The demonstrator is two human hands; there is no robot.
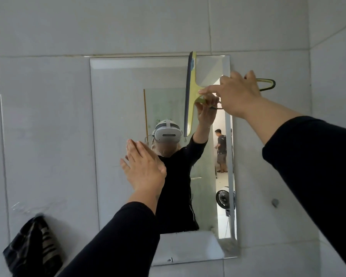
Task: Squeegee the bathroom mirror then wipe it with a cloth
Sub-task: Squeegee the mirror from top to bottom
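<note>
The right hand [236, 92] grips the squeegee [191, 92] by its handle at upper right of the frame, fingers curled round the handle and the index finger extended along it. The blade stands vertical against the mirror [128, 96], its top end at the mirror's upper edge, right of centre. The left hand [143, 166] is raised at frame centre with fingers straight and pressed together, holding nothing; contact with the glass cannot be confirmed. The cloth [33, 248] hangs on the wall at lower left, untouched. Judged from this, the squeegee step is in progress. Remaining squeegee strokes and the entire cloth wipe are still to be done.
</note>
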